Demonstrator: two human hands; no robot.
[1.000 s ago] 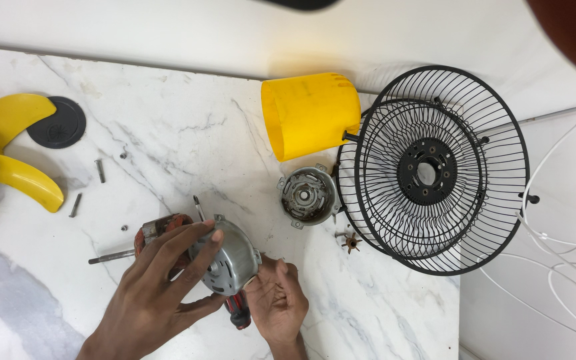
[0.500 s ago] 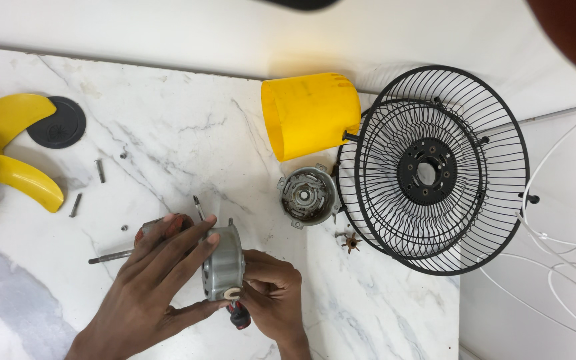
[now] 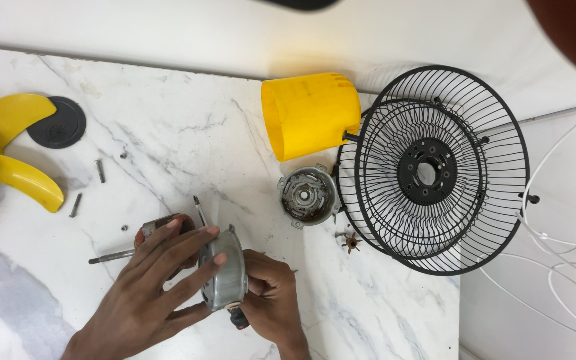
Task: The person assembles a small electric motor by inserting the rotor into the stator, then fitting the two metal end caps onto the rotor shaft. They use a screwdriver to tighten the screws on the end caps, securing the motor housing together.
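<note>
A round grey metal motor housing [image 3: 223, 273] is gripped between the fingers of the left hand [image 3: 148, 293] and the right hand [image 3: 271, 303] at the near edge of the white marble table [image 3: 168, 140]. Farther right, an open grey metal end cap [image 3: 308, 195] is seen, a small bearing seated at its centre. Beyond it, a yellow plastic cover [image 3: 310, 113] is laid against two black wire fan guards [image 3: 435, 170].

The yellow plastic fan blade [image 3: 1, 160] at nine o'clock is cut off by the frame's left edge. A blurred dark red shape [image 3: 571, 33] fills the one o'clock corner. At six o'clock, the left hand [image 3: 148, 293] hides much of the coppery rotor [image 3: 161, 227].
</note>
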